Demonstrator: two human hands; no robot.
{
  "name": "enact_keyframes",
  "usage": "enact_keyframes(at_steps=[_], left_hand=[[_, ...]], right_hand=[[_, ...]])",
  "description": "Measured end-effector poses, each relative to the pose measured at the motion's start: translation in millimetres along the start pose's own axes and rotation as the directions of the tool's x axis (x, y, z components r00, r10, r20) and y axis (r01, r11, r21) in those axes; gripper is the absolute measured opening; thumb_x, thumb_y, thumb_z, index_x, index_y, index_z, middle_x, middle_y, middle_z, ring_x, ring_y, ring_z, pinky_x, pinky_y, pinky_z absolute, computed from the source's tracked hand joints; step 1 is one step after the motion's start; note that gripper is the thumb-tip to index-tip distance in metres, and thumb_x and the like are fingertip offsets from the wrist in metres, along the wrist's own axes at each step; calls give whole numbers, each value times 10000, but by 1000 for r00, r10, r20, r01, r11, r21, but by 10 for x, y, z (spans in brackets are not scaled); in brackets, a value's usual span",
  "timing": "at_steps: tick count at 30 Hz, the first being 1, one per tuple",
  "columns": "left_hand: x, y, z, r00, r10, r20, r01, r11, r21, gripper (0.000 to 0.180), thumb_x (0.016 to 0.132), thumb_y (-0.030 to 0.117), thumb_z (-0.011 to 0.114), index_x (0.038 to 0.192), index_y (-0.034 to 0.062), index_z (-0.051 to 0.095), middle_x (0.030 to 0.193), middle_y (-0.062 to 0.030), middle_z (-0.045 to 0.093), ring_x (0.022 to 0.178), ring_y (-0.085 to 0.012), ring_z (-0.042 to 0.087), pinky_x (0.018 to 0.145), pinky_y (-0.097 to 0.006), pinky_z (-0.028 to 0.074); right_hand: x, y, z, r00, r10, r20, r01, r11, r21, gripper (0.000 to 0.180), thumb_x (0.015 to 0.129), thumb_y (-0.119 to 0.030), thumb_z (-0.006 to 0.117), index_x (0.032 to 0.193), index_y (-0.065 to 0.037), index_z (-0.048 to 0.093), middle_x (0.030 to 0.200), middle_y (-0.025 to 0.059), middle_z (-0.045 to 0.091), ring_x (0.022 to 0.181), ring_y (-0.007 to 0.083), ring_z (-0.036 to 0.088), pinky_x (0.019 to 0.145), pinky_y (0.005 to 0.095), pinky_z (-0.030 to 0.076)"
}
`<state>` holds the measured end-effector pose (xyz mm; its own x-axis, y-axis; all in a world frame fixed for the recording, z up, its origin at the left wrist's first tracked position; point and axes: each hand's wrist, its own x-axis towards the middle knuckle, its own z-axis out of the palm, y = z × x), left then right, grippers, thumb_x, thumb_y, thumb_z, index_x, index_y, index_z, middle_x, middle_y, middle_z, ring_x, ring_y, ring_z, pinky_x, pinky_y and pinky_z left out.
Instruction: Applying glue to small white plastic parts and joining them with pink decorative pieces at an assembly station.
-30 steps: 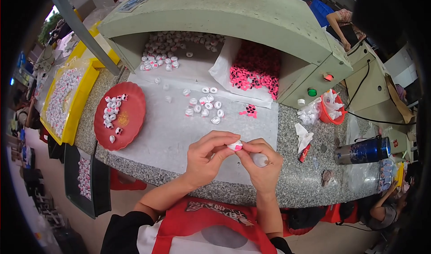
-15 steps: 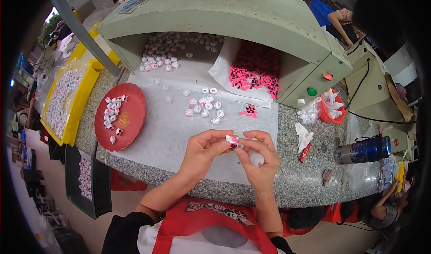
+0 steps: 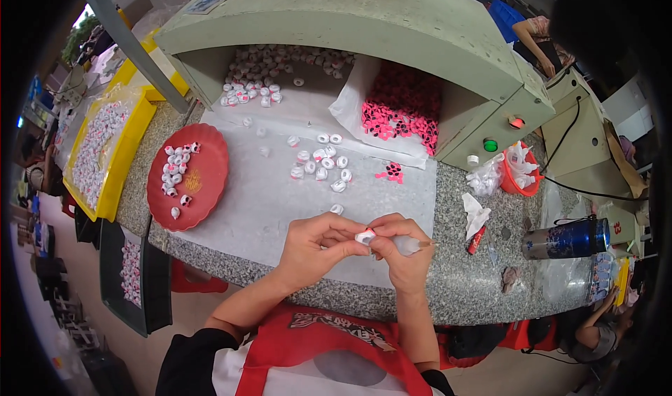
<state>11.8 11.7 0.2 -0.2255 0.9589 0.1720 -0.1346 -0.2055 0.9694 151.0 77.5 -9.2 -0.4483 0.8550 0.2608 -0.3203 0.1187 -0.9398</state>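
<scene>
Above the paper's near part, my left hand (image 3: 311,249) pinches a small white plastic piece (image 3: 365,237) with a trace of pink at its upper edge. My right hand (image 3: 406,266) meets it from the other side, fingertips against the piece. Tucked in that same hand is a small translucent bottle (image 3: 406,245) with a narrow tip, pointing right. Just beyond my left fingers lies one loose white piece (image 3: 337,208). Farther up, a cluster of white ring-like pieces (image 3: 323,159) sits beside a small heap of pink-and-black pieces (image 3: 393,173).
A red scalloped plate (image 3: 210,207) with several finished-looking pieces stands left. Behind is a pale green open-fronted cabinet (image 3: 336,25) holding white pieces and a paper-lined pile of pink pieces (image 3: 399,119). To the right are a red tub (image 3: 525,180) and a blue flask (image 3: 570,237).
The piece has been turned: its pink-and-black face showed before, mostly white now. The bottle has swung round to point right. My hands are slightly lower, and the nearest loose white piece has come into view.
</scene>
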Motion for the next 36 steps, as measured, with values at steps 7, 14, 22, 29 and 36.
enact_keyframes(at_steps=[7,14,22,29,36], left_hand=[[-35,-39,-126,995,-73,-71,67,995,-76,205,734,-66,614,933,-58,566,835,-111,609,749,-164,627,637,-237,521],[19,-252,-1052,800,159,-579,91,921,378,208,767,29,615,964,-26,582,852,-79,624,681,-114,590,613,-214,477],[233,-509,-1067,868,386,-312,134,424,896,231,716,122,665,929,60,601,851,-106,558,547,-170,523,507,-292,420],[191,-755,-331,998,-57,-11,45,657,752,303,711,119,669,992,46,583,933,-76,583,673,-178,598,572,-310,478],[246,-72,-141,893,-437,108,426,744,-514,292,774,0,589,1059,-32,538,997,-133,581,813,-201,619,687,-267,505]], right_hand=[[15,219,172,972,232,-21,-224,955,194,93,716,19,651,779,14,583,885,112,587,636,98,545,472,183,413],[169,490,500,892,424,-158,-429,903,5,101,742,-37,630,804,-2,559,885,103,597,576,87,537,433,191,395],[201,414,232,896,319,-307,-349,936,-44,227,751,-34,614,936,-18,484,790,43,524,571,97,516,457,209,403],[24,371,-35,926,190,-327,-236,966,-106,317,755,16,571,1014,-41,399,849,59,490,601,126,539,536,236,463],[-34,-237,33,945,148,-291,-185,977,-104,308,736,5,556,1028,0,459,887,104,537,766,157,573,577,225,459]])
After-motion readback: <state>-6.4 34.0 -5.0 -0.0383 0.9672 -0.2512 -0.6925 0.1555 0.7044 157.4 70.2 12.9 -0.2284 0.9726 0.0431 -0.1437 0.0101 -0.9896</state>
